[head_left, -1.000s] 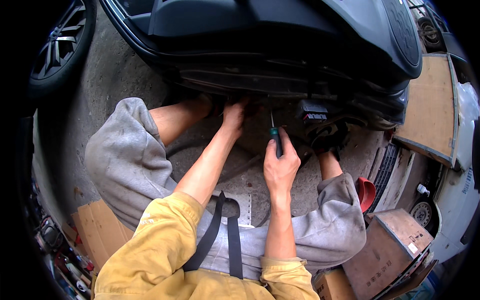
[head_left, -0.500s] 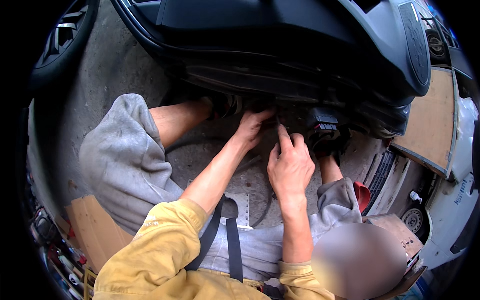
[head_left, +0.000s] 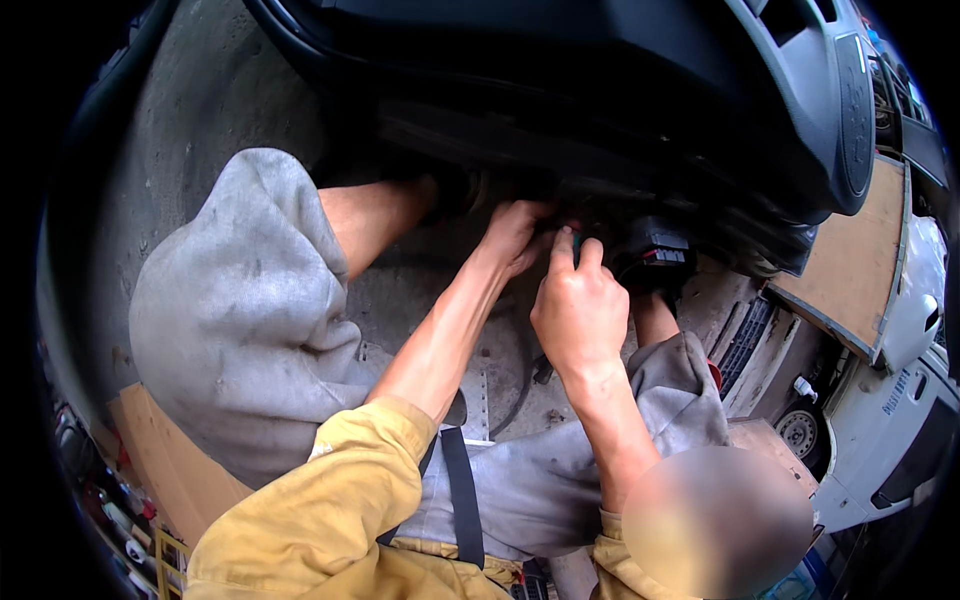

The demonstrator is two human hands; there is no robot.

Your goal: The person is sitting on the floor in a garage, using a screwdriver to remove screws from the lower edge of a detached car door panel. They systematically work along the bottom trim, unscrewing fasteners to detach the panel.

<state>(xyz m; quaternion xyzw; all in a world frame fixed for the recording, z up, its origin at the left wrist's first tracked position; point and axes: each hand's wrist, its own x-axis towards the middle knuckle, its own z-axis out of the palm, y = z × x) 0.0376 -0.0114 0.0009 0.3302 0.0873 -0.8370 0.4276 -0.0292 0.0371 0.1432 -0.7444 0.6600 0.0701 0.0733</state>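
Observation:
A car door [head_left: 600,90] with a black inner panel hangs across the top, its lower edge in deep shadow. Under that edge my left hand [head_left: 515,238] is closed, fingers curled; what they grip is lost in the dark. Close to its right, my right hand [head_left: 582,310] is closed with the index finger stretched along a slim tool [head_left: 577,243]. Only a small teal part of it shows, so its kind is unclear. Its tip points toward the left fingers at the door's underside. Right of my hands stands a dark block like a power-tool battery [head_left: 660,247].
My grey-trousered knee [head_left: 240,280] rises at left. A cable [head_left: 522,390] curves over the concrete floor [head_left: 230,90]. At right are a wooden board [head_left: 850,270], a grille-like part [head_left: 750,350] and a white vehicle [head_left: 890,430]. Cardboard [head_left: 170,450] lies at lower left.
The view has shifted slightly, and the door and knee appear higher. My hands stay together under the door edge; the teal part by my right index finger now shows.

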